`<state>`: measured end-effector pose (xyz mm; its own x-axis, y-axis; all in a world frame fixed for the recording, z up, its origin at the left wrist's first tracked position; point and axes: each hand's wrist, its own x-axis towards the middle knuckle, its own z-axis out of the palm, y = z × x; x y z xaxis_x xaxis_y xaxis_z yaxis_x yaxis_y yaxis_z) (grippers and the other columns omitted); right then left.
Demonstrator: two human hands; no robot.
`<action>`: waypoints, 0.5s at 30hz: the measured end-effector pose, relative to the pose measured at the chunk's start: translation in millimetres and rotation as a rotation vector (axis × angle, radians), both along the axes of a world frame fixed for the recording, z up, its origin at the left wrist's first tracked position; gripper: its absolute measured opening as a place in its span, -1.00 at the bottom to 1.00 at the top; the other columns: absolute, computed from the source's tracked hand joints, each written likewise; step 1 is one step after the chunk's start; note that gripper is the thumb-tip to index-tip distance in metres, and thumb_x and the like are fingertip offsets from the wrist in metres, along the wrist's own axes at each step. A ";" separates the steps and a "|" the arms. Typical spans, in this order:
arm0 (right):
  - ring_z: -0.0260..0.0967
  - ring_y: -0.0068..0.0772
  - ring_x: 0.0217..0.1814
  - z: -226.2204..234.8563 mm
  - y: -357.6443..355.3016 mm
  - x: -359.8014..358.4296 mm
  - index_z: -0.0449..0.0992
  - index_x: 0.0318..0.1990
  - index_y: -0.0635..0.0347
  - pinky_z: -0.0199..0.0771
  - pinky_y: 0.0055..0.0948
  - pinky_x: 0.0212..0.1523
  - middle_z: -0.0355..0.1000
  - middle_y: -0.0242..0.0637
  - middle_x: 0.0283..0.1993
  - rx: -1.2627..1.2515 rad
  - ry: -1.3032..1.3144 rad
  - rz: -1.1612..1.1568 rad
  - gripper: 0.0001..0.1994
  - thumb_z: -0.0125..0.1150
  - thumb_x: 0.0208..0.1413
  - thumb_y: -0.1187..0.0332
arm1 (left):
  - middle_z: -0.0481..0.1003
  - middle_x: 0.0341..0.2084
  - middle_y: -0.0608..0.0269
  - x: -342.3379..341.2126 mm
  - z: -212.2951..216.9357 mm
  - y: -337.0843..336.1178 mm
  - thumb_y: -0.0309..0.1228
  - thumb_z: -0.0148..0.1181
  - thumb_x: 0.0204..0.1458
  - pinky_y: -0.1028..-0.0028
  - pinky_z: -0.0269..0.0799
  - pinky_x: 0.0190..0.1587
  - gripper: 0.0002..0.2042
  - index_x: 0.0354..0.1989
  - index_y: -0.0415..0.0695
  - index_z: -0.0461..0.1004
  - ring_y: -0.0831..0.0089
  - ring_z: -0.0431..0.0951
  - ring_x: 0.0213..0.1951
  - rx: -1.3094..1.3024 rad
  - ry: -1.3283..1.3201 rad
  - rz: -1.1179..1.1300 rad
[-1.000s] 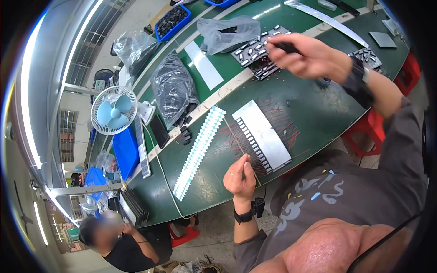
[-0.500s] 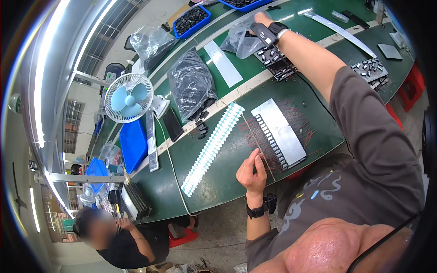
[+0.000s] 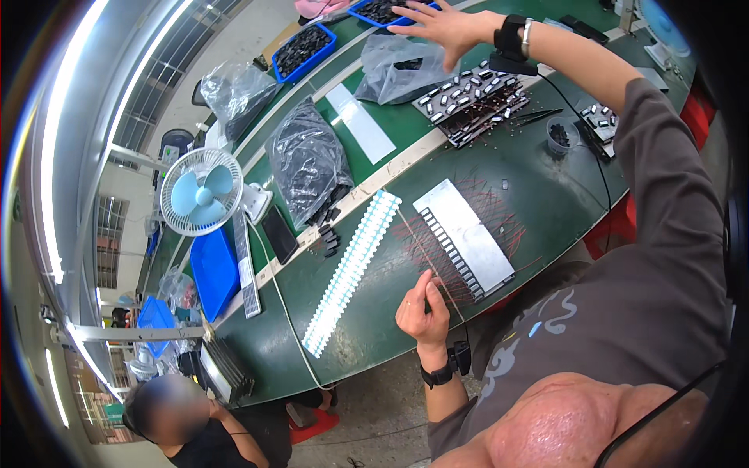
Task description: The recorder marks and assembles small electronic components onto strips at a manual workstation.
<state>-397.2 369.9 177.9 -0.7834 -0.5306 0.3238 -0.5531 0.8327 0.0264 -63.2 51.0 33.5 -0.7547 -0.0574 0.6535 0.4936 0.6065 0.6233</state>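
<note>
My left hand is closed, its thumb and fingertips together, above the green table's near side. Anything between them is too small to make out. Next to those fingertips a thin light rod lies along a flat metal plate, which has a row of small dark-and-silver parts on its left edge. Fine red wires spread from beneath that plate. My right hand is stretched out at the far side with fingers spread, above a clear plastic bag and near a blue tray of small black parts.
Below my right arm are stacked boards with small parts and a clear cup. A strip of white-and-teal pieces lies left of the plate. Farther left stand a fan, a phone and a bag of black parts. A co-worker sits at lower left.
My right hand, earlier mostly behind its wrist gear by the plastic bag, now reaches farther left with fingers spread. My left hand keeps its pinch. The whole view has shifted somewhat.
</note>
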 end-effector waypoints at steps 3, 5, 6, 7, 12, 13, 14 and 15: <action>0.42 0.05 0.16 -2.4 15.8 4.8 0.14 0.38 0.03 0.48 -0.10 0.11 0.33 0.11 0.22 0.276 0.176 -0.011 -0.32 0.27 0.13 0.20 | 0.64 -0.50 0.13 0.3 -1.5 1.2 -0.56 0.10 0.16 0.50 0.52 -0.35 -0.83 -0.16 -0.29 0.60 0.39 0.66 -0.45 -0.016 -0.007 0.036; 0.44 0.11 0.11 -15.3 7.0 -26.8 0.28 0.33 -0.05 0.45 -0.03 0.08 0.43 0.08 0.13 0.048 -0.226 -0.059 -0.42 0.24 0.12 0.35 | 0.63 -0.51 0.11 1.7 -10.1 0.6 -0.55 0.07 0.17 0.50 0.52 -0.36 -0.82 -0.15 -0.31 0.59 0.40 0.65 -0.46 0.003 -0.040 0.111; 0.44 0.11 0.11 -23.7 16.8 -58.8 0.28 0.33 -0.05 0.45 -0.03 0.08 0.43 0.08 0.13 0.044 -0.225 -0.076 -0.42 0.24 0.12 0.35 | 0.62 -0.51 0.11 0.8 -12.0 2.3 -0.55 0.06 0.18 0.50 0.52 -0.36 -0.81 -0.14 -0.32 0.58 0.41 0.64 -0.47 0.016 -0.055 0.138; 0.46 0.09 0.05 -26.8 32.9 -97.2 0.36 0.26 0.01 0.46 -0.04 0.03 0.48 0.02 0.04 -0.084 -0.210 -0.010 -0.51 0.19 0.14 0.42 | 0.62 -0.51 0.11 -0.1 -11.2 4.3 -0.55 0.06 0.18 0.50 0.52 -0.36 -0.81 -0.14 -0.32 0.58 0.41 0.64 -0.47 0.013 -0.054 0.119; 0.51 -0.20 -0.47 22.6 99.6 -181.5 0.63 -0.36 0.14 0.50 -0.22 -0.40 0.55 -0.15 -0.47 -0.702 -0.146 -0.198 -0.79 0.29 0.00 0.19 | 0.59 -0.54 0.11 -1.3 -9.8 6.4 -0.55 0.02 0.20 0.50 0.50 -0.38 -0.79 -0.11 -0.35 0.56 0.45 0.59 -0.51 0.037 -0.102 0.263; 0.51 -0.17 -0.47 34.1 121.2 -200.3 0.62 -0.36 0.13 0.50 -0.19 -0.39 0.53 -0.15 -0.48 -0.413 0.072 -0.307 -0.82 0.27 0.01 0.22 | 0.59 -0.55 0.12 -2.5 -10.0 7.7 -0.55 0.02 0.21 0.50 0.49 -0.38 -0.79 -0.11 -0.35 0.56 0.45 0.58 -0.52 0.037 -0.110 0.283; 0.51 -0.14 -0.46 39.6 143.5 -223.5 0.60 -0.36 0.12 0.50 -0.16 -0.38 0.52 -0.15 -0.48 -0.115 0.283 -0.403 -0.84 0.25 0.02 0.25 | 0.58 -0.56 0.13 -3.4 -10.2 9.8 -0.55 0.01 0.21 0.50 0.49 -0.39 -0.78 -0.11 -0.35 0.56 0.46 0.57 -0.53 0.037 -0.120 0.303; 0.51 -0.11 -0.45 56.8 171.3 -235.2 0.59 -0.36 0.11 0.49 -0.13 -0.38 0.50 -0.14 -0.49 0.195 0.518 -0.502 -0.86 0.23 0.03 0.27 | 0.58 -0.56 0.13 -1.9 -9.2 9.9 -0.55 0.01 0.21 0.50 0.49 -0.39 -0.78 -0.11 -0.35 0.56 0.46 0.57 -0.53 0.044 -0.111 0.288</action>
